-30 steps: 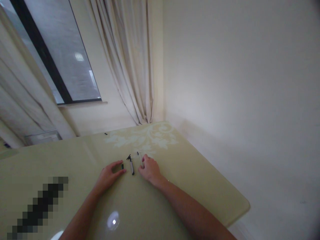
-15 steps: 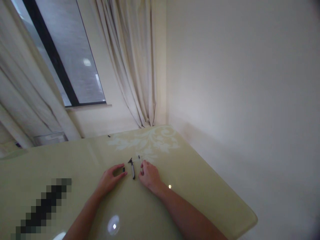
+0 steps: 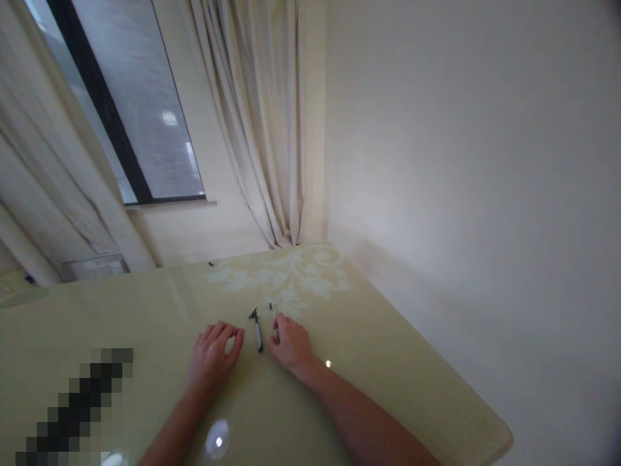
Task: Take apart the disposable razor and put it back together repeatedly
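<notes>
Fingers of the left hand are forming a ring with the thumb, tips touching or nearly so; nothing is showing between them, and whether something small is being pinched, I cannot tell. Dial centred on the razor, 12 pointing straight away from the person: left hand is sitting at 8, right hand between 3 and 4. Right index and thumb are arching round the pale, dark-tipped stick, which is lying just beside the razor at 2 to 3; contact looking likely, firmness of hold unreadable.

Progress (judged): razor and stick are already lying side by side on the table, apart, the razor unheld. Outstanding: right fingers are not yet clear of the stick; anything further is remaining unknown.

Axis: razor is running lengthwise from just short of 12 to just short of 6, head pointing away. Stick is running nearly parallel, dark tip likewise pointing away. Small dark piece is lying near the far edge, at 11.
</notes>
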`<state>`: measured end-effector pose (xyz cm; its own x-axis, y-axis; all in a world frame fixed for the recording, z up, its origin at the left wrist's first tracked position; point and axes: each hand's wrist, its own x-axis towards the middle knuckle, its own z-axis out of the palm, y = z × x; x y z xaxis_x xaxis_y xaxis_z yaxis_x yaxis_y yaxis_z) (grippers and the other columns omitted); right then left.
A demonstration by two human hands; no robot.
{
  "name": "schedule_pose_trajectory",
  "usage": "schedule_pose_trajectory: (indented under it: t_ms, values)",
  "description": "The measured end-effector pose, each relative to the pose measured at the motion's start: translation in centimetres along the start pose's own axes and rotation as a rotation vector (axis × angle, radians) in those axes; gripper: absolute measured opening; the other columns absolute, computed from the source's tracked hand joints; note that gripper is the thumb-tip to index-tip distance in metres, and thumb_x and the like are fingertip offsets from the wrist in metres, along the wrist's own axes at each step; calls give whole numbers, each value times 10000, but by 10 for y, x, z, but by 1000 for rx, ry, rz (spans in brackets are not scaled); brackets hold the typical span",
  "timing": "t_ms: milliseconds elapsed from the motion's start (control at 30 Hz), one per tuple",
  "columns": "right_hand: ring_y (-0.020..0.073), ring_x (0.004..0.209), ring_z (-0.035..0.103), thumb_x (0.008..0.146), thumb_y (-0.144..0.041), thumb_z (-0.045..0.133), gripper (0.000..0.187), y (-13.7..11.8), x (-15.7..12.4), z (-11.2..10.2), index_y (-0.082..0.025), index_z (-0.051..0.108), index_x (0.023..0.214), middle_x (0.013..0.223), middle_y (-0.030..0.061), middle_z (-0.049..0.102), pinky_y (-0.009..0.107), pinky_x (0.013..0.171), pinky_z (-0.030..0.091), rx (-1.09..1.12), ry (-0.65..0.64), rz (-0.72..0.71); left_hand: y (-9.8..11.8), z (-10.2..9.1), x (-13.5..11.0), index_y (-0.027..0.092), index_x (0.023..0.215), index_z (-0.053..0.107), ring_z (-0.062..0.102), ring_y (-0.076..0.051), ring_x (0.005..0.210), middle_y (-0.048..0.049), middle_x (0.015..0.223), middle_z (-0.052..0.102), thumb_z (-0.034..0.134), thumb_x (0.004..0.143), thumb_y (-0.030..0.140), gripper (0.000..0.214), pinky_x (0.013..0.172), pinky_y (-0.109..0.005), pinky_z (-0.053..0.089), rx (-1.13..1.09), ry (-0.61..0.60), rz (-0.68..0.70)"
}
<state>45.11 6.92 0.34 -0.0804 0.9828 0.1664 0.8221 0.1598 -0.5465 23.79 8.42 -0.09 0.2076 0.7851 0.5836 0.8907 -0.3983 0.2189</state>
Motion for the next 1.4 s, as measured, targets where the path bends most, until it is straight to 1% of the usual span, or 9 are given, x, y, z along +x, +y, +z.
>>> schedule_pose_trajectory:
  t_ms: [133,267,600,867,967,1100,1200,1300,1400]
  values:
    - [262,927,705,866,-238,649,303,1,-1,-1,-209,655,1168,1045,102,734,334,782,472,-16,4,-17,41,1,-2,227,789,705,667,-276,858,-101,833,741,355,1047,326,447,843,-378,465,83,-126,-45]
    - [247,910,703,881,-263,648,286,4,-2,1,-207,650,1161,1050,98,739,325,772,473,-12,20,-50,62,9,-3,221,813,705,697,-277,914,-104,884,770,364,1052,344,434,892,-378,462,145,-253,-53]
    - [213,865,689,901,-313,648,242,2,-7,-3,-220,672,1124,1018,62,737,294,742,471,-5,15,-79,66,5,-2,204,832,700,722,-307,908,-126,869,777,419,1040,395,398,821,-393,477,184,-395,-90]
    - [219,878,688,912,-307,644,195,0,-9,-3,-208,697,1071,1027,74,748,294,754,468,-5,-5,-131,66,5,-3,208,828,715,744,-299,927,-130,863,785,422,1035,365,391,846,-384,487,216,-415,-113]
    - [208,850,671,909,-303,655,184,-3,-8,-8,-205,700,1057,971,61,736,291,749,460,41,41,-141,62,5,-3,202,820,717,738,-303,914,-140,849,782,427,1023,346,382,839,-384,483,208,-391,-120]
    - [171,804,636,946,-243,612,96,-8,-2,-30,-198,693,968,895,37,718,264,755,440,197,200,-84,56,-3,1,230,721,676,707,-272,790,-96,756,741,423,1010,397,419,732,-347,463,145,-341,-212]
    - [162,749,612,1018,-337,549,258,-6,2,-49,-185,680,855,794,25,690,269,727,431,362,196,-44,61,-12,5,241,678,619,660,-245,703,-71,704,697,409,1012,436,440,673,-334,433,39,-270,-252]
    - [165,737,620,1056,-492,478,419,6,-1,-59,-175,668,858,784,27,671,276,704,449,642,53,-36,83,-15,4,247,681,588,626,-242,728,-68,691,672,417,1017,409,411,719,-350,433,-96,-168,-77]
    - [176,774,653,998,-597,558,422,26,-11,-62,-186,652,975,836,26,674,285,715,487,1036,-107,-9,112,-12,3,246,719,622,604,-244,752,-70,709,677,467,1013,395,365,771,-370,434,-252,-197,140]
